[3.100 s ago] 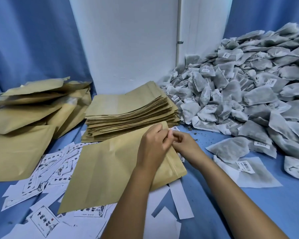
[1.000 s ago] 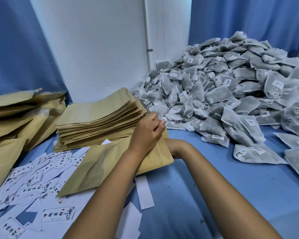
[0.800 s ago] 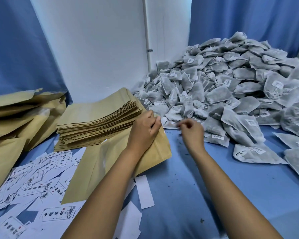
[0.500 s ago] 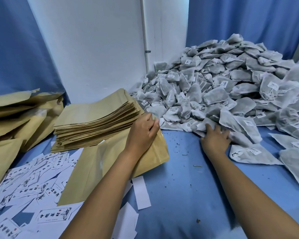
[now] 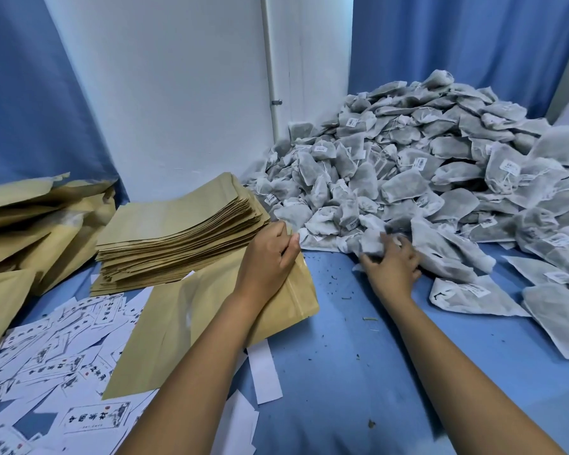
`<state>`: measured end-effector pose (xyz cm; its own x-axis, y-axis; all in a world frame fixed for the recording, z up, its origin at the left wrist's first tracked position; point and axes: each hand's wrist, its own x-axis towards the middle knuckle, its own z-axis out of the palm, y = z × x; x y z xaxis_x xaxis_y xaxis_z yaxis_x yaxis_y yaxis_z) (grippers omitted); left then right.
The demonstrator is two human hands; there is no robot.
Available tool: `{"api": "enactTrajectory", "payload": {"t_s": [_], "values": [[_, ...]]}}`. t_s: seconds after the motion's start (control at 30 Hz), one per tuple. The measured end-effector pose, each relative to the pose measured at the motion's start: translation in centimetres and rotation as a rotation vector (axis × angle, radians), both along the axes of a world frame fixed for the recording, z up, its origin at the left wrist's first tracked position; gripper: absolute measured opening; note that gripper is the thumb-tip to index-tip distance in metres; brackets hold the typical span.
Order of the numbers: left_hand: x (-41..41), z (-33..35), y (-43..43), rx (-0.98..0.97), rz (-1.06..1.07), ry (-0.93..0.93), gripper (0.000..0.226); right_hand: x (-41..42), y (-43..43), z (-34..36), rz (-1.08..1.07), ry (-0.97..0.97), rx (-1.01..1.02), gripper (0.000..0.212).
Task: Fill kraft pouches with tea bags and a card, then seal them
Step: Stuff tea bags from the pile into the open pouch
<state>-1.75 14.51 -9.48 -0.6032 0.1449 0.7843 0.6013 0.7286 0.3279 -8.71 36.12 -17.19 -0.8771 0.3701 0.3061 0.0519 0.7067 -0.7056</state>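
Head view showed the left hand (image 5: 270, 254) pinching the flat brown kraft pouch's (image 5: 211, 323) mouth on the blue worktop (image 5: 358, 356) while the right hand (image 5: 391, 264) clutched grey mesh tea bags (image 5: 370, 246) at the heap's edge; tangled strings risked dragging extras, spilling leaf.

Kraft pouch (image 5: 211, 323): flat brown pouch lying aslant on the blue worktop, mouth end toward 1 o'clock, held at that end by the left hand (image 5: 270, 254). Stack of kraft pouches (image 5: 178, 234): neat pile of empties at 11 o'clock of it. Tea bags (image 5: 440, 178): large heap of grey-white mesh sachets with small labels, at 2 o'clock; the right hand (image 5: 391, 261) grips one tea bag (image 5: 372, 244) at the heap's near edge. Cards (image 5: 63, 349): white printed slips scattered at 8 o'clock.
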Motion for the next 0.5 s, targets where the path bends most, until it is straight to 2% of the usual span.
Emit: {"api": "enactTrajectory", "payload": {"t_s": [0.07, 0.1, 0.3, 0.37, 0.5], "values": [[0.1, 0.0, 0.0, -0.002, -0.004, 0.004, 0.039, -0.2, -0.5, -0.5, 0.104, -0.216, 0.209, 0.086], [0.1, 0.0, -0.1, -0.004, -0.009, 0.004, 0.040, -0.3, -0.6, -0.7, 0.128, -0.260, 0.291, 0.086], [0.4, 0.2, -0.7, -0.015, 0.009, -0.017, 0.045, -1.2, 0.0, 0.9, 0.009, -0.206, 0.442, 0.046], [0.5, 0.3, -0.9, -0.006, 0.012, -0.015, 0.043, -1.4, -0.3, 2.1, 0.004, -0.191, 0.287, 0.045], [0.3, 0.3, -0.9, 0.009, 0.011, -0.012, 0.040, -0.6, -1.8, 4.0, 0.120, -0.012, -0.227, 0.036]]}}
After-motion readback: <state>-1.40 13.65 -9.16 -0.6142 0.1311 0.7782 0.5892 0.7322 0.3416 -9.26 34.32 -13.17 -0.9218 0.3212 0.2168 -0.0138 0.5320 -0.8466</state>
